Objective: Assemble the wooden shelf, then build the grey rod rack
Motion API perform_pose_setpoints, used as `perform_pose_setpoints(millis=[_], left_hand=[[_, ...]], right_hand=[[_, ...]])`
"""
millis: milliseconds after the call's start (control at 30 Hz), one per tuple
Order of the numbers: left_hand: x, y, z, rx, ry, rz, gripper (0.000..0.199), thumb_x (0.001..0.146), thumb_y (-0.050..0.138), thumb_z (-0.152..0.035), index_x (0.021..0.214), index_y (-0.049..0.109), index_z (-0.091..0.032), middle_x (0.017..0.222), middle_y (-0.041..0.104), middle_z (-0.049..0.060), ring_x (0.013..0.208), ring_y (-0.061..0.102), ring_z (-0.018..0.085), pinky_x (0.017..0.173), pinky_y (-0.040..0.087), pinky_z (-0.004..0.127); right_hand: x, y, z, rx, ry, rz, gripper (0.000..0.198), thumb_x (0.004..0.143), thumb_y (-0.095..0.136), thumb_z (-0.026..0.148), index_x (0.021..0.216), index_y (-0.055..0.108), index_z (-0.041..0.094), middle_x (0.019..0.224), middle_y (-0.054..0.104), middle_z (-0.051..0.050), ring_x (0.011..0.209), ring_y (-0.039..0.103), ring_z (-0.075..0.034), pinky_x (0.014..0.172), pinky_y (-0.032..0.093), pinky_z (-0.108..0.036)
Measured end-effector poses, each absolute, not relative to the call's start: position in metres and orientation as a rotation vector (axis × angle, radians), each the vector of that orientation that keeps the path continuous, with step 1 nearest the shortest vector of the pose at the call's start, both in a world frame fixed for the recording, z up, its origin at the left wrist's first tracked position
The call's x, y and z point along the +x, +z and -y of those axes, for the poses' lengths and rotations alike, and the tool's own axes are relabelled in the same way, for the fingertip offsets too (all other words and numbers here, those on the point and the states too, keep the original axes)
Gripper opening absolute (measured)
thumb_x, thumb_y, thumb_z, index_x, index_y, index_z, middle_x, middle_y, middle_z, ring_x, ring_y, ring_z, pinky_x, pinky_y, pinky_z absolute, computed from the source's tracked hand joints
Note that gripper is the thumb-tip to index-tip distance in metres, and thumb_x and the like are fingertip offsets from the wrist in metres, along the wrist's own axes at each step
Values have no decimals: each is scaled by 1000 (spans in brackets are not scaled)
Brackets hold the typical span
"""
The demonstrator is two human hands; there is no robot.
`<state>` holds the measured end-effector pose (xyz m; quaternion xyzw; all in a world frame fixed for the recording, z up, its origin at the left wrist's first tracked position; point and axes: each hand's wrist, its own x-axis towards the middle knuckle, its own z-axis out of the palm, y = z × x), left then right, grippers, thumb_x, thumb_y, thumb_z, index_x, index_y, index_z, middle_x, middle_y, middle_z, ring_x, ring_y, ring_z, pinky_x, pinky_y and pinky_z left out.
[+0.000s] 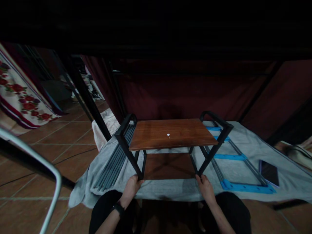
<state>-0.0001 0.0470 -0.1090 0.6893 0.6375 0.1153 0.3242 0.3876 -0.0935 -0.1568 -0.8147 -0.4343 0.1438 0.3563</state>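
In front of me on a grey cloth stands a small two-tier shelf [158, 135] with brown wooden boards and a black metal frame. A small white spot shows on its upper board. My left hand [132, 188] is closed around the frame's near left bottom corner, with a dark band at the wrist. At the near right bottom corner my right hand [205, 188] grips the frame the same way. The lower board [168, 166] lies between the two hands. Undersides of the fingers are partly hidden.
Several grey tubes [117, 159] lie left of the shelf. To its right is a frame with blue crosspieces [230, 157], then a dark phone [268, 173]. Grey cloth [168, 191] covers the surface. A bent white pipe [57, 182] and dark posts [90, 100] rise at left.
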Motion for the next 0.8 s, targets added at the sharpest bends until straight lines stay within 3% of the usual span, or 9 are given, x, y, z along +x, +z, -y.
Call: perform_pose_setpoints(millis=[133, 500, 800], left_hand=[[-1, -111, -48, 2025, 148, -1710, 17, 89, 59, -23, 99, 68, -13, 102, 75, 16, 103, 71, 26, 85, 49, 29], [0, -107, -42, 2186, -16, -1737, 29, 97, 45, -29, 104, 67, -13, 113, 74, 18, 109, 69, 27, 94, 48, 33], [0, -108, -45, 2183, 12, -1712, 27, 97, 48, -30, 107, 66, -13, 114, 74, 17, 112, 69, 25, 94, 48, 28]], right_hand=[[385, -161, 93, -2057, 353, 1079, 37, 90, 39, 46, 103, 62, 20, 105, 69, -15, 98, 70, -29, 83, 53, -38], [379, -165, 90, -2015, 326, 1034, 35, 90, 39, 46, 101, 61, 22, 102, 69, -15, 97, 70, -31, 86, 55, -41], [375, -166, 92, -1863, 319, 1004, 50, 87, 45, 38, 133, 52, 18, 128, 63, -15, 124, 59, -29, 102, 51, -45]])
